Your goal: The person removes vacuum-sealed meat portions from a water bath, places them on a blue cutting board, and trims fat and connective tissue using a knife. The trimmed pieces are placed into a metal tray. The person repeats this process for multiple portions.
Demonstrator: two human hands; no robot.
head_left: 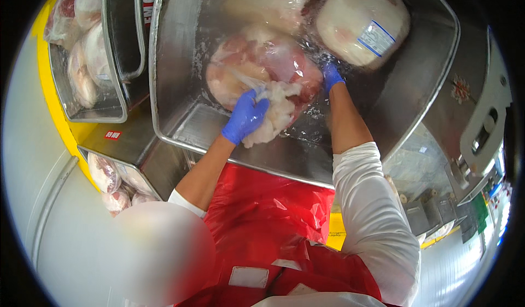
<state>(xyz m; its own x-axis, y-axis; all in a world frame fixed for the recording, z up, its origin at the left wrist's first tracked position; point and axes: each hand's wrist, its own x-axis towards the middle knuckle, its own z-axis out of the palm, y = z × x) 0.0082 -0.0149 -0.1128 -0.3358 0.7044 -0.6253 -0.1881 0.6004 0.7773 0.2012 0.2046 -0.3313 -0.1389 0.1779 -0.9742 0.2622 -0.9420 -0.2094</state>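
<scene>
A large piece of raw meat, pink and pale with fat, lies in water in a deep metal tub. My left hand, in a blue glove, is closed at the near side of the meat on clear plastic film that stretches from its surface. Beside those fingers hangs a crumpled, soft whitish piece; whether it is plastic or fat I cannot tell. My right hand, also blue-gloved, reaches into the water at the meat's right side, its fingers mostly hidden.
A bagged meat piece with a white and blue label sits at the tub's far right, and another pale bagged piece lies behind. Metal bins with wrapped meat stand left, one lower. A red apron touches the tub's near edge.
</scene>
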